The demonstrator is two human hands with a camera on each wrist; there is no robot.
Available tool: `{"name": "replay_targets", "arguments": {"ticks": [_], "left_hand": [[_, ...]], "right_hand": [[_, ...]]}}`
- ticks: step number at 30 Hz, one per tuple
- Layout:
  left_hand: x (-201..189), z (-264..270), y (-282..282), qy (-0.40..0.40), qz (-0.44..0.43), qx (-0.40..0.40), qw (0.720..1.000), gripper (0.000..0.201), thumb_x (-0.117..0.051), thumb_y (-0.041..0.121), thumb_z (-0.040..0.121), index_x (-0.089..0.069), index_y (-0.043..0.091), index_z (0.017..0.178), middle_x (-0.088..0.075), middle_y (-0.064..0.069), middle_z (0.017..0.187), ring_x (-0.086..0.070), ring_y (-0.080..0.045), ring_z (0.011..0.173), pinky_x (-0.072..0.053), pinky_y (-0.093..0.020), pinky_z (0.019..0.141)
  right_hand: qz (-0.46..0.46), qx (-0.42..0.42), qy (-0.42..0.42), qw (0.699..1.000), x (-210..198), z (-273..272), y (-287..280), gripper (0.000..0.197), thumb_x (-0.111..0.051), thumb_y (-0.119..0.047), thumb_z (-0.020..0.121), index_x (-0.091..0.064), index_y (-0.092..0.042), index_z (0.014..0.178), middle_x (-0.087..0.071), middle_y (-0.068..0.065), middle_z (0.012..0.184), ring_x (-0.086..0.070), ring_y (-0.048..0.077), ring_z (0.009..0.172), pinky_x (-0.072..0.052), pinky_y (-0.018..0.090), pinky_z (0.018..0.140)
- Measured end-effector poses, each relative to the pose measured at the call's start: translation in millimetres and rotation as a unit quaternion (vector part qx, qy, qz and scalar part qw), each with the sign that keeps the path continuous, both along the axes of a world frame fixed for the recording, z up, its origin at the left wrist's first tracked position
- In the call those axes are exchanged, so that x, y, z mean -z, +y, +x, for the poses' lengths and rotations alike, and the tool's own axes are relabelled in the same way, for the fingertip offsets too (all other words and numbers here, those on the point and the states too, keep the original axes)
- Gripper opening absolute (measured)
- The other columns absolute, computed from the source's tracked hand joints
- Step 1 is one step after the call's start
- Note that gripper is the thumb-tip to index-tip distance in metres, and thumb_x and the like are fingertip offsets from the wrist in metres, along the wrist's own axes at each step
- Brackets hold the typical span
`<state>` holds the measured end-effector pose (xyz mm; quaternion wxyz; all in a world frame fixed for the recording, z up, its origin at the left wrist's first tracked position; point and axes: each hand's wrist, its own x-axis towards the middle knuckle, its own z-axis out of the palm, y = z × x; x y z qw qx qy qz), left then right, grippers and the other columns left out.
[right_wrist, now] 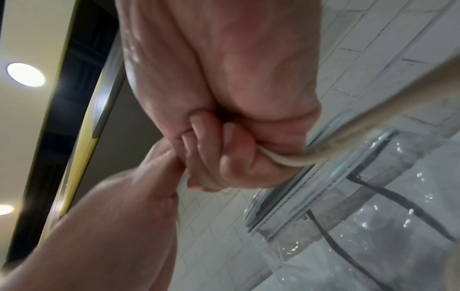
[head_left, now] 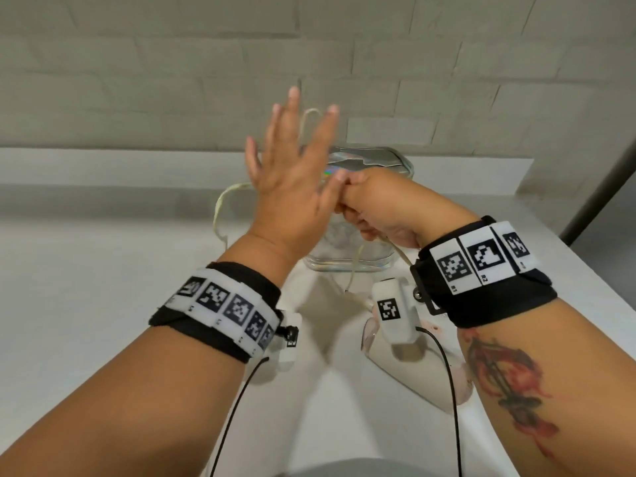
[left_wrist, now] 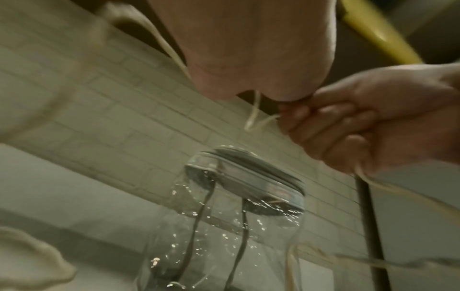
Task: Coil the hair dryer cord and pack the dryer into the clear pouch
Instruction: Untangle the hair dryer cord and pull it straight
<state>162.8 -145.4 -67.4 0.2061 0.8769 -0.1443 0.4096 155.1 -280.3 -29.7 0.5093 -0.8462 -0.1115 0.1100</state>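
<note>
My left hand [head_left: 292,173] is raised over the counter with straight, spread fingers. The cream hair dryer cord [head_left: 219,208] is looped around it, one loop showing above the fingers and another hanging at the left. My right hand [head_left: 361,206] is a fist gripping the cord [right_wrist: 296,161] right beside the left palm [left_wrist: 248,49]. From the fist the cord runs down to the white hair dryer [head_left: 425,376], which lies on the counter under my right wrist. The clear pouch [head_left: 351,261] stands just behind the hands, its zipped top [left_wrist: 248,177] towards the wall.
A white counter [head_left: 103,304] carries everything, with a low ledge [head_left: 103,166] and a tiled wall [head_left: 172,63] behind. The counter's right edge [head_left: 581,266] runs close to my right wrist. Black camera cables [head_left: 451,390] hang from both wrists.
</note>
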Motion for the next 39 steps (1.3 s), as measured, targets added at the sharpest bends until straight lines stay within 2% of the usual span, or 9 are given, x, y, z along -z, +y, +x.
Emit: {"name": "replay_targets", "arguments": {"ticks": [3,5,9,12,20,25,28,33,39], "left_hand": [[-1,-2,-8,-0.04,0.037,0.053,0.997,0.039,-0.034,0.043,0.099,-0.068,0.03,0.112,-0.042,-0.009,0.151,-0.023,-0.03,0.145,0.001,-0.057,0.115],[4,4,-3,-0.009,0.037,0.095,0.995,0.061,-0.018,0.051,0.099,-0.073,0.025,0.091,-0.072,0.001,0.108,-0.055,-0.02,0.121,-0.002,-0.053,0.116],[9,8,1,0.062,-0.07,0.139,0.986,0.07,-0.024,0.059,0.095,-0.057,0.011,0.057,-0.046,0.005,0.049,-0.046,-0.019,0.051,-0.042,-0.028,0.076],[7,12,1,0.114,-0.185,0.101,0.971,0.057,-0.044,0.048,0.096,-0.032,0.017,0.051,-0.026,0.006,0.05,-0.027,-0.01,0.046,-0.023,-0.021,0.047],[22,48,64,0.129,-0.415,-0.049,0.899,0.057,-0.042,0.058,0.089,-0.047,0.008,0.062,-0.047,-0.012,0.068,-0.044,-0.022,0.064,-0.037,-0.037,0.063],[39,30,51,0.062,-0.308,-0.096,0.944,0.032,-0.054,0.036,0.093,-0.058,0.005,0.094,-0.047,0.0,0.094,-0.05,-0.023,0.094,-0.04,-0.031,0.087],[35,11,37,-0.038,-0.253,0.024,0.966,0.029,-0.056,0.036,0.09,-0.054,0.01,0.078,-0.049,0.0,0.083,-0.049,-0.017,0.083,-0.04,-0.032,0.076],[32,-5,17,0.447,-0.133,0.243,0.851,0.026,-0.071,0.047,0.077,-0.073,0.022,0.085,-0.074,0.001,0.087,-0.068,-0.016,0.084,-0.051,-0.038,0.087],[61,-5,24,0.586,-0.157,0.295,0.738,0.015,-0.068,0.012,0.086,-0.076,0.025,0.084,-0.077,0.005,0.093,-0.068,-0.013,0.097,-0.051,-0.033,0.097]], "right_hand": [[0.027,0.0,0.012,1.0,-3,-2,-3,0.031,-0.034,-0.011,0.093,-0.049,-0.015,0.065,-0.039,-0.008,0.042,-0.027,0.008,0.039,-0.024,0.024,0.043],[0.058,-0.018,0.029,0.998,-3,-2,-8,0.026,-0.035,-0.012,0.094,-0.052,-0.012,0.073,-0.037,-0.011,0.039,-0.024,0.006,0.038,-0.021,0.022,0.04],[0.106,-0.013,0.032,0.994,-2,-2,-12,0.031,-0.044,-0.023,0.096,-0.049,-0.012,0.068,-0.033,-0.008,0.041,-0.022,0.009,0.038,-0.021,0.023,0.043],[0.1,-0.02,0.011,0.995,1,-2,-11,0.034,-0.047,-0.028,0.097,-0.049,-0.015,0.066,-0.034,-0.011,0.04,-0.025,0.009,0.039,-0.026,0.024,0.045],[0.063,-0.067,0.015,0.996,9,-8,-16,0.034,-0.049,-0.026,0.097,-0.05,-0.014,0.065,-0.033,-0.008,0.042,-0.026,0.01,0.039,-0.031,0.025,0.049],[0.12,-0.033,0.002,0.992,-6,-4,0,0.034,-0.046,-0.028,0.099,-0.049,-0.015,0.067,-0.034,-0.011,0.038,-0.023,0.007,0.035,-0.021,0.021,0.043],[0.161,0.011,-0.03,0.986,-19,2,7,0.035,-0.043,-0.028,0.099,-0.047,-0.016,0.067,-0.032,-0.011,0.037,-0.021,0.006,0.033,-0.02,0.017,0.038],[0.192,0.027,-0.067,0.979,-33,4,15,0.035,-0.042,-0.028,0.1,-0.047,-0.015,0.067,-0.032,-0.012,0.036,-0.021,0.006,0.031,-0.021,0.017,0.039],[0.209,0.069,-0.093,0.971,-36,8,3,0.034,-0.043,-0.029,0.099,-0.049,-0.016,0.069,-0.032,-0.009,0.039,-0.022,0.007,0.032,-0.022,0.018,0.039]]}}
